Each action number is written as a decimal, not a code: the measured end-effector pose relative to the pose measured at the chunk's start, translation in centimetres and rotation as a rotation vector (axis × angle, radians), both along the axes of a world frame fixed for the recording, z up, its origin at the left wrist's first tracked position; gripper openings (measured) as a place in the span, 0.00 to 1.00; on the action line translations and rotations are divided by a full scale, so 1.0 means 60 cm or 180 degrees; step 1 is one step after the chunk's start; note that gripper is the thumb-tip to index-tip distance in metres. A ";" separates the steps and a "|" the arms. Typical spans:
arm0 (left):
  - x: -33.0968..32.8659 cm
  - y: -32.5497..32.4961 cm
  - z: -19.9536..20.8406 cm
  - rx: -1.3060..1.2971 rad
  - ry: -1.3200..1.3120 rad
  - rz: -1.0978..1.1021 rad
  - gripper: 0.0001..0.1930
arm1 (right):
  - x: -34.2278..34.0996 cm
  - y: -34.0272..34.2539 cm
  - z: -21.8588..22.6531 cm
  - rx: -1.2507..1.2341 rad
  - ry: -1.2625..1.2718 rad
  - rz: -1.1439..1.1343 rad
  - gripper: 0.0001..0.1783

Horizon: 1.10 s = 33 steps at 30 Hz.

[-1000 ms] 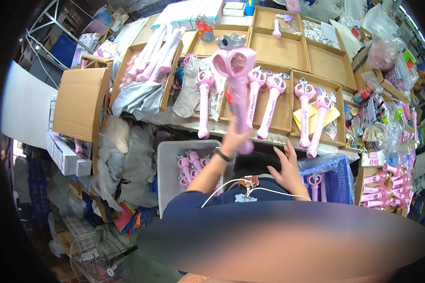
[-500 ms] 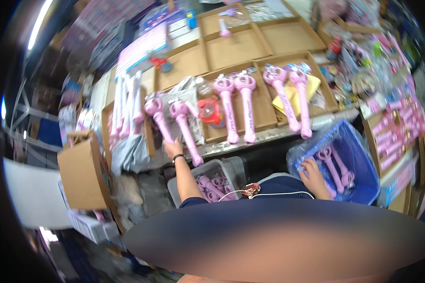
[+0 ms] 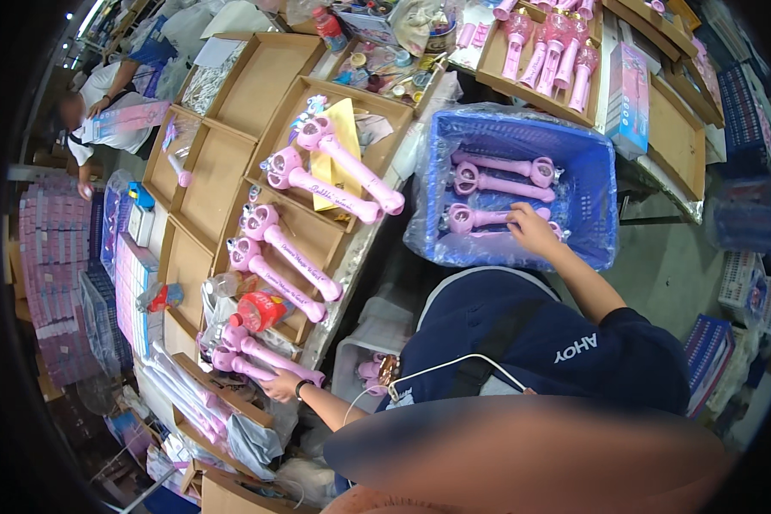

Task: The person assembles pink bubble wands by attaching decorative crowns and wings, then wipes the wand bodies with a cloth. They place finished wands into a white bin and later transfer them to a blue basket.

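At the table's near edge, my left hand (image 3: 280, 385) is closed around the handle end of a pink toy wand (image 3: 247, 366). A second pink wand (image 3: 278, 353) lies right beside it. My right hand (image 3: 533, 231) reaches into a blue plastic basket (image 3: 604, 188) lined with clear film. Its bent fingers are on the handle of a pink wand (image 3: 464, 218), with another wand partly under the hand. Two more wands (image 3: 505, 184) lie farther back in the basket. Each wand has a round head with a clear window.
Cardboard trays on the table hold a pair of wands (image 3: 283, 265), another pair (image 3: 343, 171), yellow paper (image 3: 341, 128) and a red-labelled bottle (image 3: 264, 310). A grey bin (image 3: 364, 343) with wands stands below the edge. More wands fill a box (image 3: 548, 51). Another person (image 3: 111, 94) stands far left.
The view has swung to the right, bringing the blue basket to the middle. My left hand stays at the same wand. My right hand's fingers have come down onto a wand in the basket.
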<state>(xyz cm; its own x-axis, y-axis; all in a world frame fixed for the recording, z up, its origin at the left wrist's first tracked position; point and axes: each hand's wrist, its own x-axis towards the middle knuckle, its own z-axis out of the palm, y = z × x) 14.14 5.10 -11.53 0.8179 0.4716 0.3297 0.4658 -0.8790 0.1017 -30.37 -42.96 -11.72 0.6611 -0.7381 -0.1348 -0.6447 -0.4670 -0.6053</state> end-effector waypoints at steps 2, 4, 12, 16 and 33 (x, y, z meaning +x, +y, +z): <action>-0.028 -0.055 0.019 -0.0011 -0.0450 -0.0757 0.28 | -0.036 -0.036 -0.052 0.0094 0.0393 -0.0117 0.13; -0.070 -0.118 0.048 -0.0196 -0.0651 -0.1705 0.26 | -0.064 -0.077 -0.109 0.0240 0.0990 0.0002 0.13; -0.405 -0.409 0.106 -0.0864 0.1170 -0.5464 0.11 | -0.064 -0.123 -0.294 0.0634 0.2086 0.0530 0.22; -0.505 -0.492 0.110 -0.1791 0.1671 -0.5452 0.08 | -0.048 -0.116 -0.329 0.0629 0.2088 0.0744 0.28; -0.586 -0.657 0.113 -0.4516 0.5760 -0.3902 0.22 | -0.020 -0.028 0.056 0.3323 -0.1900 -0.0552 0.18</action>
<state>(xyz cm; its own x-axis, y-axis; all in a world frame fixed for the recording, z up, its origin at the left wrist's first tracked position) -21.03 -34.35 -4.73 -0.1969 -0.8628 -0.4657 0.3479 -0.5056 0.7895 -31.57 -44.64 -8.37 0.7255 -0.5411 -0.4252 -0.1417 0.4872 -0.8617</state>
